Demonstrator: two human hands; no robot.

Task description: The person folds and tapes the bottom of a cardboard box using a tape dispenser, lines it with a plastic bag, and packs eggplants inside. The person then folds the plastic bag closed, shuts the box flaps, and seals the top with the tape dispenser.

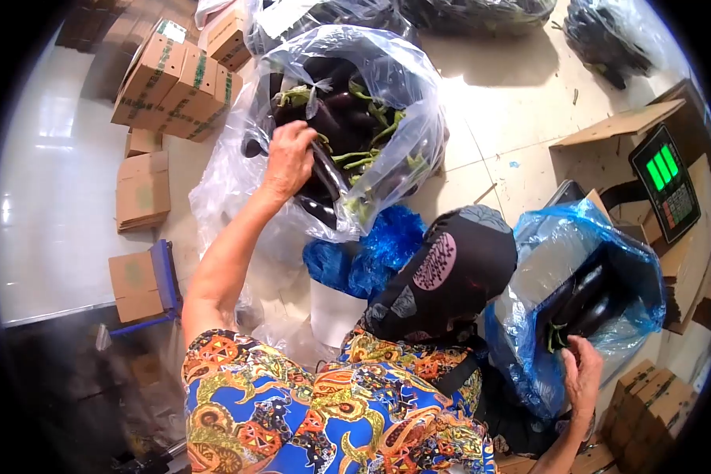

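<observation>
My left hand (291,158) is at the near left side of a clear plastic bag full of dark eggplants (347,110). Its fingers are curled round the stem end of a long eggplant (326,172). To the right, a blue plastic liner (521,340) holds several more eggplants (588,300). My right hand (582,371) is at the near edge of this liner, close to the green stems, its fingers slightly bent and apart with nothing visible between them. A patterned dark cap (450,276) and a colourful patterned shirt (332,411) fill the lower middle.
Cardboard boxes (178,83) are stacked at the upper left, with flat cartons (142,189) below. A scale display (665,182) stands at the right beside open cardboard. More bagged eggplants (608,43) lie at the top right. Crumpled blue plastic (383,249) sits between the two bags.
</observation>
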